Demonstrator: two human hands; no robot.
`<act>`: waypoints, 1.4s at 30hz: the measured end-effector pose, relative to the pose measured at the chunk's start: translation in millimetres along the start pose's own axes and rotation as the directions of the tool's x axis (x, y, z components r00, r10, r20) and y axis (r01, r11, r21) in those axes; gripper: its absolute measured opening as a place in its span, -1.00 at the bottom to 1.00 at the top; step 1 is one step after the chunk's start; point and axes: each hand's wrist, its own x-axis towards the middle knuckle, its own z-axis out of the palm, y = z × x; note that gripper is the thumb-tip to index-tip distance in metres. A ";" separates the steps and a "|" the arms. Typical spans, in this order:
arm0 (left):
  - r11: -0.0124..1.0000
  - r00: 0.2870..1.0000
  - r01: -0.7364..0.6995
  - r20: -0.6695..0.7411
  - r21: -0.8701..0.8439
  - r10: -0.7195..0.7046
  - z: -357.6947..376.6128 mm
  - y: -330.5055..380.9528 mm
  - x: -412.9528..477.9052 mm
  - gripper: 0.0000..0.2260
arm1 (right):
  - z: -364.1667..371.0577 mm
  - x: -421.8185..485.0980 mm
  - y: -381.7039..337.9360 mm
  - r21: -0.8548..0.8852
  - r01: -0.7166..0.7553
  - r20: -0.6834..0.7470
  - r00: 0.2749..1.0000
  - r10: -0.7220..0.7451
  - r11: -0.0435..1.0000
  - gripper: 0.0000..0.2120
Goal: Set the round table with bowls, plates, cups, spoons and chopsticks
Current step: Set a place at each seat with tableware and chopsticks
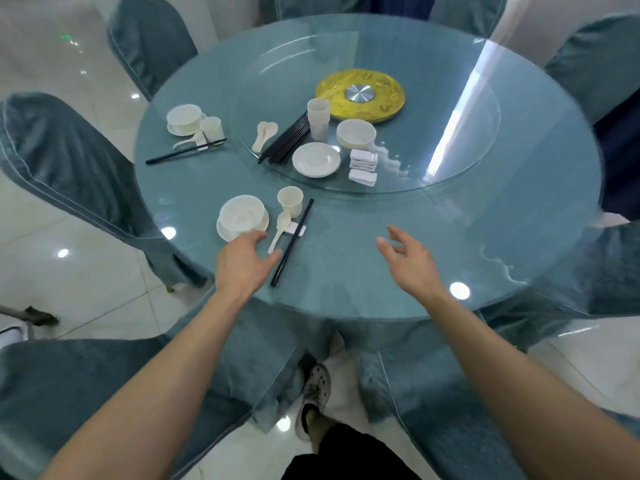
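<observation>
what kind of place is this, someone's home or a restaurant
Most likely a restaurant or banquet room: a large round table with a glass turntable, matching fabric-covered chairs around it, and stacks of cups and bowls waiting to be laid out.

Glossy glass tabletop (450, 237) over teal cloth, clear glass turntable (450, 150) w/ shiny gold disc (384, 98) & brushed-metal hub (359, 92), glossy white bowls (356, 132), matt black chopsticks (285, 142), velvety chair covers (62, 140), polished floor tiles (52, 237)

Two place settings (242, 216) (194, 128), one turntable (440, 109).
</observation>
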 end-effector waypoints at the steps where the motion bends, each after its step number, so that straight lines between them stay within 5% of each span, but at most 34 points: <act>1: 1.000 1.000 0.000 -0.006 0.003 0.000 -2.6 3.9 -8.4 -0.48 | -8.9 -9.6 2.2 -0.013 0.004 0.000 1.000 -0.004 1.000 -0.46; 22: 0.973 0.951 -0.232 0.212 0.003 0.226 46.7 147.5 -132.0 -0.38 | -180.5 -114.7 78.1 -0.214 0.011 0.121 0.993 0.015 0.977 -0.43; 42: 0.994 0.973 -0.067 0.214 -0.084 0.084 127.5 271.4 -239.9 -0.36 | -306.7 -58.9 159.7 -0.267 0.291 0.431 0.889 -0.157 0.919 -0.39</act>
